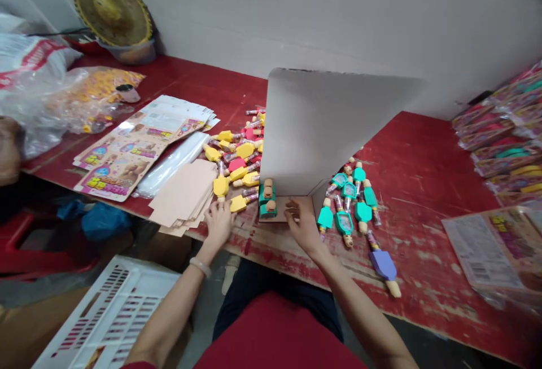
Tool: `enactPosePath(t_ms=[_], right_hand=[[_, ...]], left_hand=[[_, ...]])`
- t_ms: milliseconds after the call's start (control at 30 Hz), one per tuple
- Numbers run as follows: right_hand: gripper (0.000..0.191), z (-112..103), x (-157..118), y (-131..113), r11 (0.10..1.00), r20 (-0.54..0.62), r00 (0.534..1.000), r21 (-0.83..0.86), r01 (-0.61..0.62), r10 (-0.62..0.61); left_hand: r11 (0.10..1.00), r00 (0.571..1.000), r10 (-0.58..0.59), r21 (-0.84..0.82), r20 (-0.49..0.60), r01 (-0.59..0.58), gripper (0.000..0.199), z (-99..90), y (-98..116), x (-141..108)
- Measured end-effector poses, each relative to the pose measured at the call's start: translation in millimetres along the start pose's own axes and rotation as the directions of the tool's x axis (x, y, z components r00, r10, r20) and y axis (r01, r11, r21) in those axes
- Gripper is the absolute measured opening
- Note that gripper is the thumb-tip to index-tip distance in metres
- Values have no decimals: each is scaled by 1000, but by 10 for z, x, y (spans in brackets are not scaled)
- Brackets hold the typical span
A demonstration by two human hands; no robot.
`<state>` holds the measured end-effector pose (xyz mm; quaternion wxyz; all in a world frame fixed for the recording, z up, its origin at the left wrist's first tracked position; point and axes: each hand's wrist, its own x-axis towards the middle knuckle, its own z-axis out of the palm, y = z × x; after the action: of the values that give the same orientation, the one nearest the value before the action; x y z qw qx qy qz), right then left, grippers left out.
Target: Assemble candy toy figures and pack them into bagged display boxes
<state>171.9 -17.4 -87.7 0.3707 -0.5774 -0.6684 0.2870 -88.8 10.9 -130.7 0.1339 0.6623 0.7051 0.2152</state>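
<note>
My left hand [219,222] rests at the table's front edge, its fingertips by a yellow shovel-shaped toy [221,187]; whether it grips anything is hidden. My right hand [303,227] reaches into the open box [307,132] with fingers apart and nothing between them. Two green toys [267,199] with brown bear-like heads sit in the box's left side. Left of the box is a pile of yellow and red toys [245,150]. Several green toys [363,211] and a purple toy [383,264] lie to its right.
Flat tan cards [186,194], clear bags [178,163] and printed cards [122,160] lie left. Farther left are plastic bags [84,98] and another person's hand [9,150]. Packed toys [503,143] and a printed package [495,247] are right. A white crate [114,312] stands below the table.
</note>
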Motion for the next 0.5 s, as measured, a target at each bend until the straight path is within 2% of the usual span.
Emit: enactPosePath(t_ms=[67,100,167,233,300,333,367,433,500], right_hand=[[36,12,-28,174,989,-25,1000,-145,-5,1],[35,31,-55,267,969,-13,1000,-246,-3,0],[37,97,-141,454,899,45,999,-437,18,1],[44,188,-253,613,824,92,996,-563,64,-14],[52,269,-350,719,777,107,993,-621,106,-49],[54,297,-382,751,766,105,992,-632,117,-65],[56,313,-401,770,761,101,992,-637,122,-74],[57,315,-406,782,767,107,991,-629,128,-78],[58,299,-386,776,781,121,990,-611,133,-74]], left_hand=[[995,996,26,96,87,-35,39,-88,-117,-78],[997,994,38,66,106,-45,38,-188,-136,-109],[997,996,46,-60,78,-41,36,-522,-86,-180],[986,999,47,-160,-23,-50,35,-1000,94,-276],[980,984,91,-162,-155,-116,30,-1492,411,-359],[969,961,176,-137,-216,-208,29,-1687,616,-375],[943,934,292,-101,-204,-317,29,-1824,842,-363],[875,873,483,-7,-72,-484,34,-1877,1317,-248],[813,829,539,162,153,-559,33,-1660,1741,-48]])
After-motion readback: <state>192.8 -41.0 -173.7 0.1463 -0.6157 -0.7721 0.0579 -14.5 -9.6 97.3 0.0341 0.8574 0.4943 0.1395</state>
